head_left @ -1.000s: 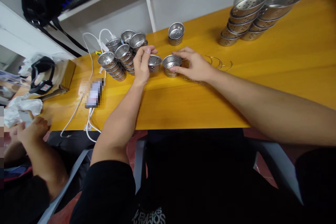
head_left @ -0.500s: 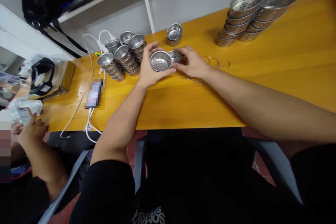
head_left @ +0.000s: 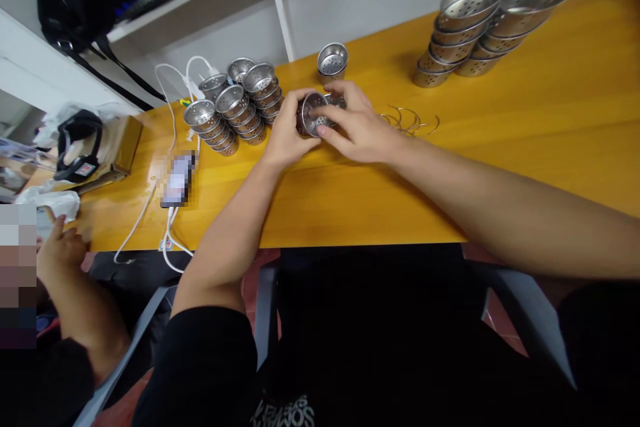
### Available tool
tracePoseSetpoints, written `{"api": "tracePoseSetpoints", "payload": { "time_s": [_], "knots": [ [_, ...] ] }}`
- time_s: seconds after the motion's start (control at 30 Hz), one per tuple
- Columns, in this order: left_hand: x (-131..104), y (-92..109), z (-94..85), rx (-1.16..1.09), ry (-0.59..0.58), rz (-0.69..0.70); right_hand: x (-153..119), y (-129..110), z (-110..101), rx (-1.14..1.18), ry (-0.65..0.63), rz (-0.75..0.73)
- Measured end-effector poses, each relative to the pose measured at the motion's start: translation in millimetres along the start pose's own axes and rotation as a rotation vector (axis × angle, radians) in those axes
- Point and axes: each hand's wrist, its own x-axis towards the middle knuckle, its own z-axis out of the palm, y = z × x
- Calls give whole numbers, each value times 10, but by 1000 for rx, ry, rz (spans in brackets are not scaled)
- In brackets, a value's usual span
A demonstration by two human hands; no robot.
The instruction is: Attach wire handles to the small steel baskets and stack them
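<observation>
My left hand [head_left: 286, 130] is wrapped round a perforated metal cup [head_left: 314, 121], whose mouth is tilted to the right. At that mouth, my right hand [head_left: 357, 121] has its thumb and a finger on the rim, with a fingertip reaching inside. Another metal cup [head_left: 336, 101] is partly hidden behind the right hand's fingers. Just beyond, a short stack of cups [head_left: 332, 61] stands on the table. Several thin curved wires [head_left: 413, 120] lie to the right of my right hand.
Several stacks of perforated cups [head_left: 234, 103] stand left of my hands, and two leaning stacks [head_left: 463, 27] at the far right. A phone [head_left: 179, 179] with white cables lies on the yellow table [head_left: 350, 207]. Another person's hand [head_left: 63, 247] is at the left edge.
The held cup has turned from facing up to tilted right. My right hand has shifted left, from the cup behind to the held cup's rim.
</observation>
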Motion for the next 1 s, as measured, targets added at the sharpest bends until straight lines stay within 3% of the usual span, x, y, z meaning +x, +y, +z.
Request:
{"api": "tracePoseSetpoints", "payload": {
  "time_s": [0.23,0.67,1.0],
  "knots": [
    [-9,-120,-68,85,-57,25,-10,126,-17,3,46,-86],
    [56,-3,-103,146,-122,71,5,77,-29,155,82,41],
    [83,76,-111,199,-127,76,7,34,-47,130,140,59]
  ]
}}
